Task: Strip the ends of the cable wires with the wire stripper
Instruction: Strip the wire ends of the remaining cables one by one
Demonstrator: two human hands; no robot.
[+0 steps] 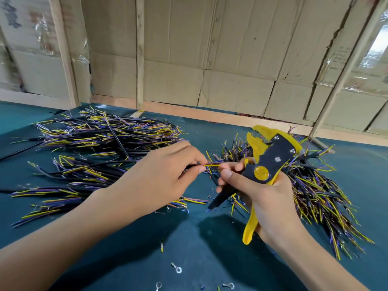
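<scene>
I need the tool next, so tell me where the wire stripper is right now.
In the head view, the wire stripper is right of centre, gripped in the right hand above the green table, its head raised in front of the right-hand wire pile.

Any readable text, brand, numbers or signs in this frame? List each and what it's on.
No text here can be read.
Yellow round badge on the wire stripper: embossed mark, too small to read.
Cardboard panel, upper right: faint printed lines, too blurred to read.
Cardboard panel, top left: dark printed marks, blurred, unreadable.
</scene>
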